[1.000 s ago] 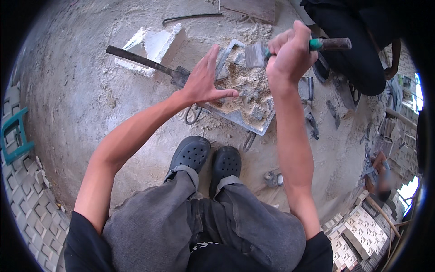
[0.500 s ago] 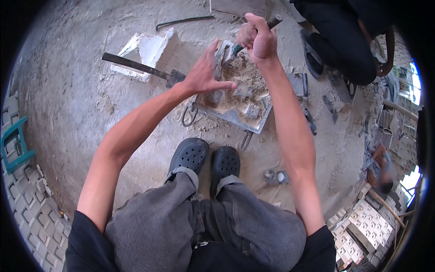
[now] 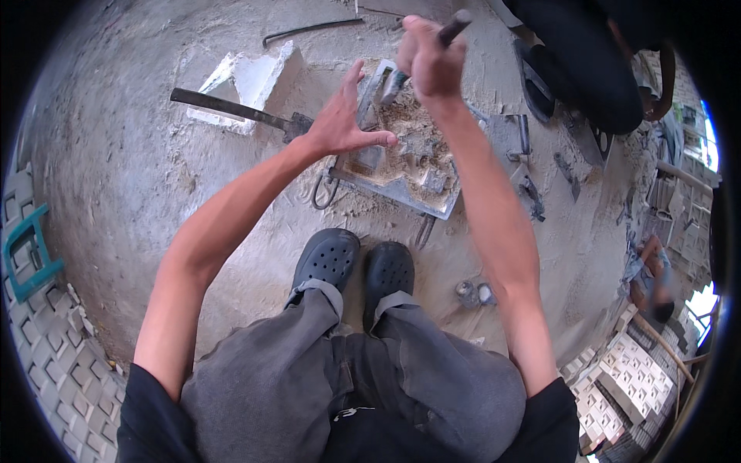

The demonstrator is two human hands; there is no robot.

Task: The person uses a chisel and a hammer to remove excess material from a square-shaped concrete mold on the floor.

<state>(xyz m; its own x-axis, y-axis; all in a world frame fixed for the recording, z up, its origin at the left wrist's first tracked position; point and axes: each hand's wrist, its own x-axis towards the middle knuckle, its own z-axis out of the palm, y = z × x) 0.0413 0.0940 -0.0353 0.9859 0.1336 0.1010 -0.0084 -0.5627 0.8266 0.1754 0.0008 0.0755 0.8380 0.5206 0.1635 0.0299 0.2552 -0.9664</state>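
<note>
A square metal mould (image 3: pixel 390 197) lies on the ground in front of my feet, with crumbly sandy mix (image 3: pixel 413 123) heaped unevenly inside it. My left hand (image 3: pixel 345 127) is spread over the mould's left side, thumb stretched out above the mix, holding nothing. Above the far side, my right hand (image 3: pixel 434 58) is wrapped round a tool with a dark round handle (image 3: pixel 455 27). The tool's lower end points down and left beside the mould's far left corner; its exact kind is hard to tell, and the hand is slightly blurred.
Left of the mould, a long dark flat bar (image 3: pixel 224 105) rests against a broken white block (image 3: pixel 266 77). A bent rod (image 3: pixel 312 31) lies farther off. A crouching person (image 3: pixel 575 58) is at the far right, near a small trowel (image 3: pixel 567 170). A teal stool (image 3: pixel 31 251) stands left.
My right hand has risen a little away from me and leftward with the tool. My left hand stays spread in nearly the same place. The view has shifted slightly.
</note>
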